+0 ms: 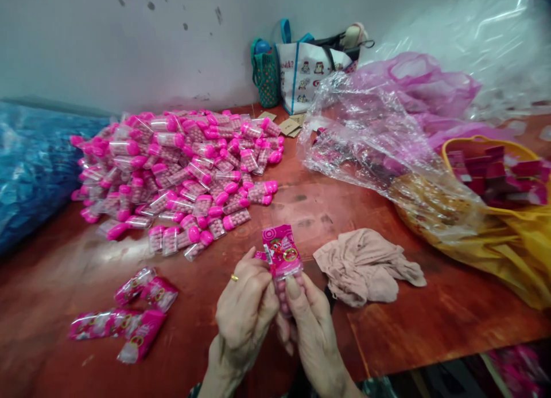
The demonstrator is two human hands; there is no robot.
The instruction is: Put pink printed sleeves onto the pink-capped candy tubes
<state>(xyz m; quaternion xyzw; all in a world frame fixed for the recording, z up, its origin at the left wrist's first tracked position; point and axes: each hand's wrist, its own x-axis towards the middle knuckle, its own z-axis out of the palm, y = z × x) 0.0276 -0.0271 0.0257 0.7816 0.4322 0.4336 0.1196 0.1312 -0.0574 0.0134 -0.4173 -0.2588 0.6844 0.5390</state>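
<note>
My left hand point(244, 315) and my right hand point(310, 329) meet near the front edge of the red-brown table point(430, 323). Between their pinched fingers is a clear tube of pink candy balls with a pink printed wrapper point(282, 253) over its upper part. A gold ring is on a left finger. A large heap of pink-capped candy tubes point(181, 168) lies at the back left. A few wrapped tubes point(133, 315) lie at the front left.
A crumpled beige cloth point(365, 266) lies right of my hands. Clear and pink plastic bags point(379, 128) spread at the back right beside a yellow basket point(495, 157) with pink wrappers. Blue plastic point(34, 163) lies far left. Tote bags point(301, 71) lean on the wall.
</note>
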